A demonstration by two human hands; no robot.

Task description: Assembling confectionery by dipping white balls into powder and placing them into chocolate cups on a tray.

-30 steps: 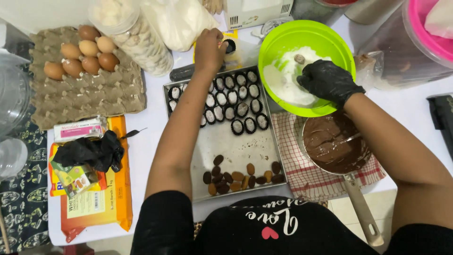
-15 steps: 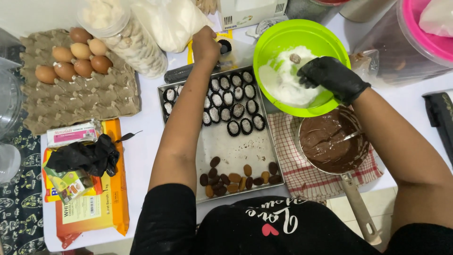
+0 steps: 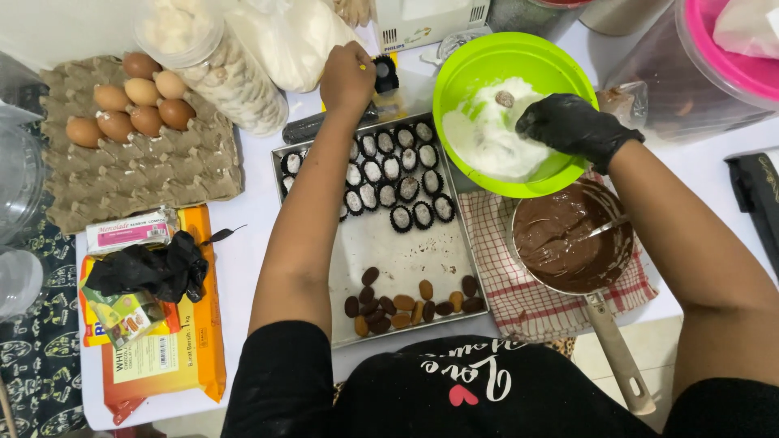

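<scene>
Right hand (image 3: 578, 127), black glove, fingers curled shut in the white powder (image 3: 491, 146) of the green bowl (image 3: 454, 73); can't tell if it grips anything. Coated ball (image 3: 505, 99) at its 10 o'clock, apart. Left hand (image 3: 347, 77) fisted at tray's (image 3: 406, 259) 12 o'clock, contents hidden. Chocolate pan (image 3: 572, 235) at bowl's 6.
</scene>
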